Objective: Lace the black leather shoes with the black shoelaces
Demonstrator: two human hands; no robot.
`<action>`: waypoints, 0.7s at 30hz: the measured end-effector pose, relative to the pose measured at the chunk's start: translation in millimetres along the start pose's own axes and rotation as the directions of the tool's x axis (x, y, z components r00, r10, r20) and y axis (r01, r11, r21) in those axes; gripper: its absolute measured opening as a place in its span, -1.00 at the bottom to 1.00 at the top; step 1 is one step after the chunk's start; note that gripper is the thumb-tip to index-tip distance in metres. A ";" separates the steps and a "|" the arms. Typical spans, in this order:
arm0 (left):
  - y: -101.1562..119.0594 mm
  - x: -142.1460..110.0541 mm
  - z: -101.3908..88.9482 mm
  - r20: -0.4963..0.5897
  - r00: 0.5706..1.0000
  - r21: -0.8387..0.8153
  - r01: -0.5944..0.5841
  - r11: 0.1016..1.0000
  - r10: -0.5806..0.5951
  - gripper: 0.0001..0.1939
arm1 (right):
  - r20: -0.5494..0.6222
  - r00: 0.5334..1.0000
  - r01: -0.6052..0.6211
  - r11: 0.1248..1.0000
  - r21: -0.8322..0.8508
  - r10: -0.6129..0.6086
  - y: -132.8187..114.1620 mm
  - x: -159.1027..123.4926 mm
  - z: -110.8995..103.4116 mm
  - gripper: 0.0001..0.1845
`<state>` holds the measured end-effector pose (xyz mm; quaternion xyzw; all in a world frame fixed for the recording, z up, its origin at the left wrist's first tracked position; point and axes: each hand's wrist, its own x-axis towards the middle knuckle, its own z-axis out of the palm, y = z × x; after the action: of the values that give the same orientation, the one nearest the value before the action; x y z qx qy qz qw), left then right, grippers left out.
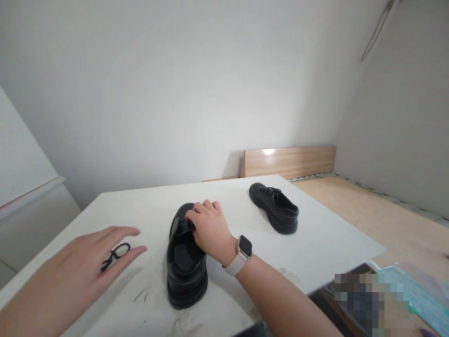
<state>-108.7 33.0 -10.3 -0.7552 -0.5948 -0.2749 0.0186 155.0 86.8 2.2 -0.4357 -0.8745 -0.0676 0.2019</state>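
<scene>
A black leather shoe (186,276) stands on the white table with its heel toward me. My right hand (207,227) is closed on the tongue area at its front opening; the fingertips are partly hidden. No lace shows on this shoe from here. To its left, my left hand (105,255) is held apart from the shoe, thumb and fingers spread with a gap between them. A looped black cord (121,250), which looks like a shoelace, shows in that gap and seems to lie on the table. A second black shoe (275,206), laced, sits farther back at the right.
The white table (147,206) has dirt smudges near its front edge. Behind it stands a pale wall with a wooden board (289,161). A light wooden surface (354,201) extends at the right. Blurred items and a clear greenish plastic package (428,299) lie at the lower right.
</scene>
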 end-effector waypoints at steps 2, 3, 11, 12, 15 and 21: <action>34.4 22.8 8.3 0.044 0.996 -0.080 -0.076 0.994 0.080 -0.42 | -0.027 0.999 -0.015 0.999 0.037 0.016 2.1 0.4 4.1 -0.77; 47.9 33.3 15.4 0.082 0.989 -0.118 -0.114 0.986 0.124 -0.39 | -0.034 0.999 -0.025 0.998 0.058 0.027 3.7 0.4 6.5 -0.78; 73.0 71.7 60.5 0.201 0.974 -0.151 -0.074 0.986 0.104 -0.72 | -0.053 0.993 -0.092 0.983 0.158 0.102 15.0 -1.2 18.8 -0.77; 71.2 72.5 60.8 0.197 0.977 -0.168 -0.053 0.984 0.086 -0.73 | -0.078 0.991 -0.094 0.980 0.177 0.109 15.2 -1.9 17.7 -0.75; 64.7 73.8 58.5 0.188 0.982 -0.279 0.029 0.960 0.025 -0.70 | -0.178 0.983 0.014 0.966 0.257 0.033 15.1 -3.9 11.5 -0.70; 55.4 77.1 51.8 0.249 0.967 -0.633 0.200 0.748 -0.047 -0.75 | -0.150 0.961 0.270 0.893 0.360 -0.230 13.1 -8.2 -2.0 -0.68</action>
<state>-27.1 103.7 -3.9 -0.6980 -0.5087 -0.3814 -0.3294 170.4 88.2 -0.1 -0.2684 -0.9082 0.0540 0.3167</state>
